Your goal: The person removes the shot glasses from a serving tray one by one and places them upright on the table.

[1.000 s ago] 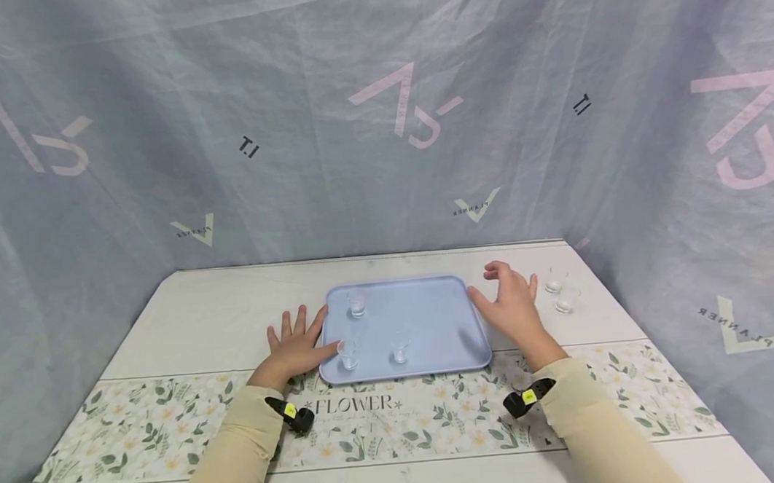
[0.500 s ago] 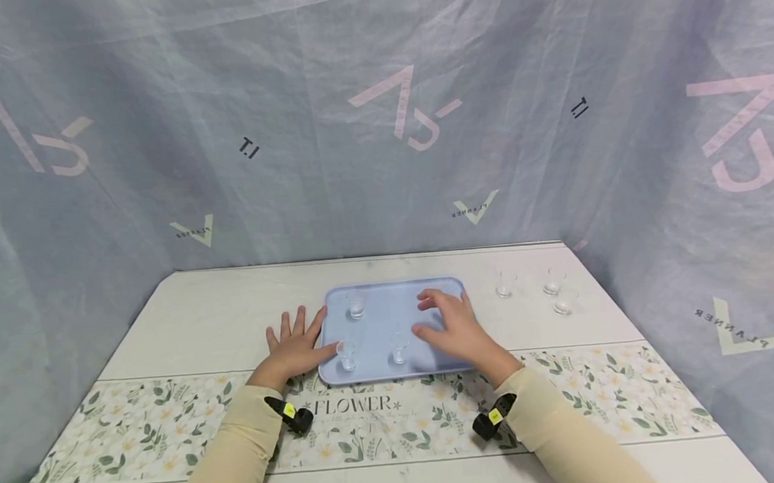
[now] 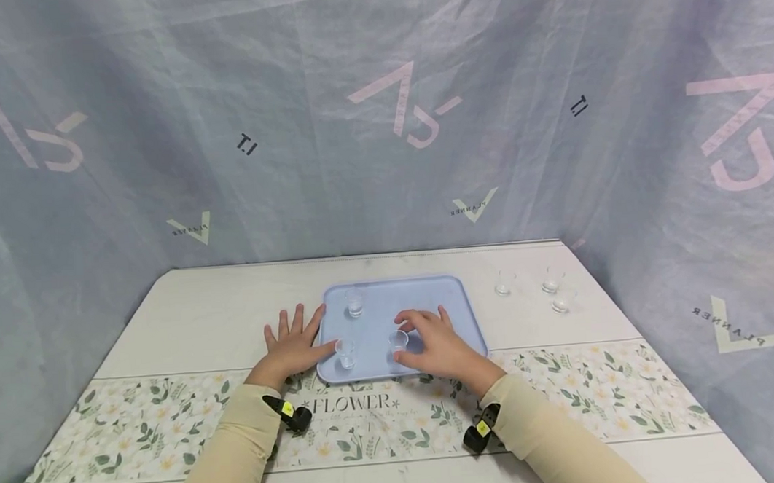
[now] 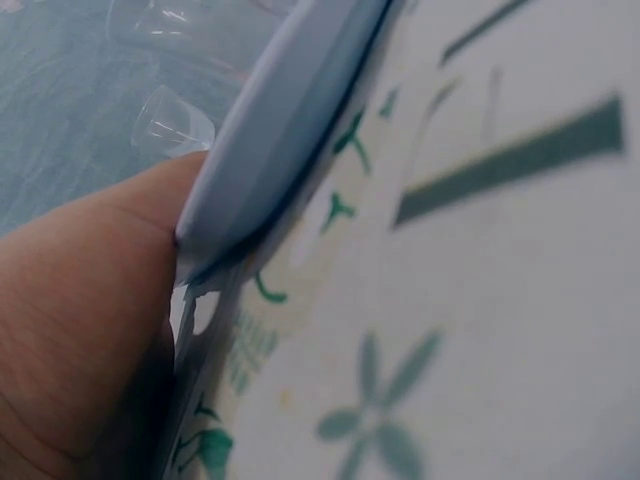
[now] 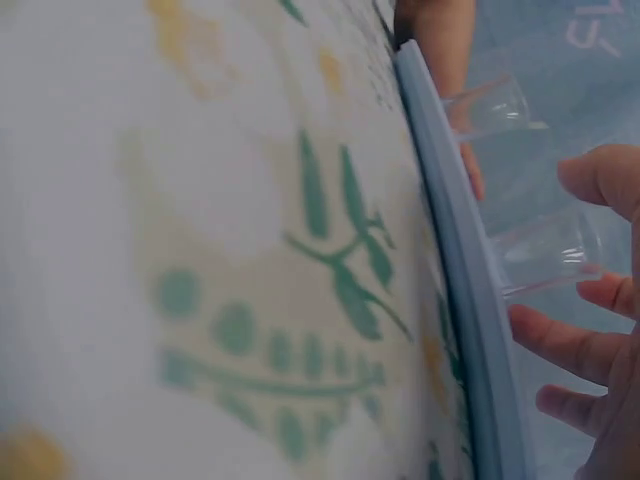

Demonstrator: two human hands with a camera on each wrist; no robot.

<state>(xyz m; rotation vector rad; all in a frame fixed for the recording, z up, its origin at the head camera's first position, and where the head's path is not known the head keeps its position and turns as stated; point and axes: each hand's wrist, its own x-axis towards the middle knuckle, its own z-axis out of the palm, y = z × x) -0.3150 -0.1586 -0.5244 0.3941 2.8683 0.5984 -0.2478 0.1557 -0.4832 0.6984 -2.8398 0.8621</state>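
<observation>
A pale blue tray (image 3: pixel 429 294) lies on the table with three small clear shot glasses standing on it: one at the back left (image 3: pixel 355 307), one at the front left (image 3: pixel 345 354), one front centre (image 3: pixel 399 339). My left hand (image 3: pixel 291 352) lies spread at the tray's left edge, its thumb over the rim close to the front-left glass. My right hand (image 3: pixel 435 345) reaches over the tray, thumb and fingers on either side of the front-centre glass. In the right wrist view the thumb (image 5: pixel 600 175) stands apart from that shot glass (image 5: pixel 550 250), while fingertips are close to it.
Beyond the tray's right side, three more clear shot glasses stand on the table: one nearer (image 3: pixel 502 286), and two close together, back (image 3: pixel 550 284) and front (image 3: pixel 559 304). A floral-printed cloth (image 3: pixel 173 420) covers the table. Grey-blue fabric (image 3: pixel 356 163) hangs behind and at both sides.
My right hand has moved left from the tray's right edge to the front-centre glass, uncovering a shot glass on the table to the right. My left hand stays put.
</observation>
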